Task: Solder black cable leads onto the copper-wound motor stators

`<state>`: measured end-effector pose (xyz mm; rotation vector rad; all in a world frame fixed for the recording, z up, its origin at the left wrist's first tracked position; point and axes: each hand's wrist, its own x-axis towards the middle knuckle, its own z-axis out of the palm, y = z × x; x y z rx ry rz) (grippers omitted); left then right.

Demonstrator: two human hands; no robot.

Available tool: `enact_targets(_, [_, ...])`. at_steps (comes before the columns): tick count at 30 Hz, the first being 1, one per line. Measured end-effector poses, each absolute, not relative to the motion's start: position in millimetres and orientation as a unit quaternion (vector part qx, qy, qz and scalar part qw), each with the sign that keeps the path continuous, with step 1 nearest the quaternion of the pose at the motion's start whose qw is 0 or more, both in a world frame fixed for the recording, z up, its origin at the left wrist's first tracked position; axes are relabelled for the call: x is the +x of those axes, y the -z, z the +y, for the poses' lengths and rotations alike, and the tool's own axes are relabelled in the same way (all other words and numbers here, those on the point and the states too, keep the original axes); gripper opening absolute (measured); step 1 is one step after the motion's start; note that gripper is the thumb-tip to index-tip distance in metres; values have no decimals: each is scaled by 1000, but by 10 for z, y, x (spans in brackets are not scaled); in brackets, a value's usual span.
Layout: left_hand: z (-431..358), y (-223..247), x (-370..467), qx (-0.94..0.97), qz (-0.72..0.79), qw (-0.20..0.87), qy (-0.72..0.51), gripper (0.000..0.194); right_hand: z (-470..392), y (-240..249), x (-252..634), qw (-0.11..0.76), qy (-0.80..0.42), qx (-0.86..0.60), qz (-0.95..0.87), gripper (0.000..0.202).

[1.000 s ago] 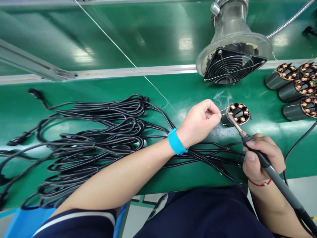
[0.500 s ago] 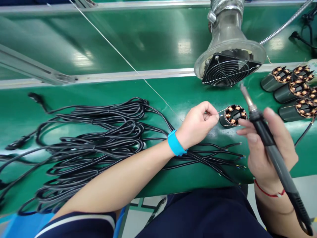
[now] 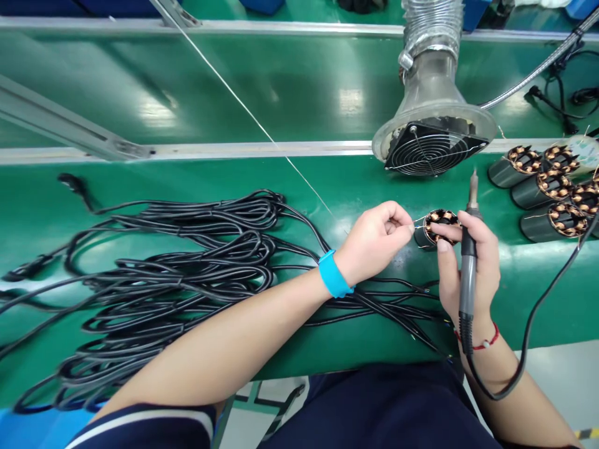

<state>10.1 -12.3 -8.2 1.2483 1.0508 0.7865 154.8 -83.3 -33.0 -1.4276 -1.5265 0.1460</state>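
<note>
So, stator (image 3: 423, 239) on glossy benchtop (image 3: 346, 184).

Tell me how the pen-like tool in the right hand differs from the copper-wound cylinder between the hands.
The tool is long and slim; the cylinder is short and wide. The right hand holds the tool, while the cylinder rests on the green bench. The tool trails a black cord; the cylinder has thin wires reaching the left hand. Both have dark bodies.
</note>
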Motion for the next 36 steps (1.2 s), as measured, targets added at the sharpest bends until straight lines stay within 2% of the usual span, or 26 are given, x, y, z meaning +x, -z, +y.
enact_targets(4, [-106, 14, 70, 517, 442, 667, -304, 11, -826, 354, 1545, 513, -1, -607, -608, 46])
enact_targets(7, [-98, -30, 49, 492, 439, 702, -270, 13, -824, 388, 1512, 468, -2, -614, -636, 51])
enact_targets(12, [-120, -19, 38, 494, 439, 697, -278, 12, -837, 394, 1445, 456, -3, -609, -649, 47])
enact_targets(15, [-156, 28, 28, 568, 422, 619, -341, 10, -842, 374, 1440, 480, -24, -592, -647, 50])
enact_targets(18, [-181, 80, 7, 689, 379, 480, -389, 9, -834, 357, 1447, 502, -42, -569, -650, 52])
enact_targets(21, [-178, 132, -15, 781, 323, 366, -390, 15, -810, 351, 1448, 524, -53, -558, -641, 48])
enact_targets(25, [-156, 186, -29, 843, 260, 270, -385, 16, -773, 357, 1445, 542, -76, -557, -625, 42])
enact_targets(30, [-154, 196, -32, 858, 274, 224, -371, 17, -762, 364, 1491, 539, -95, -550, -631, 44])
enact_targets(36, [-130, 153, -41, 826, 341, 280, -350, 18, -769, 390, 1665, 435, -118, -530, -718, 54])
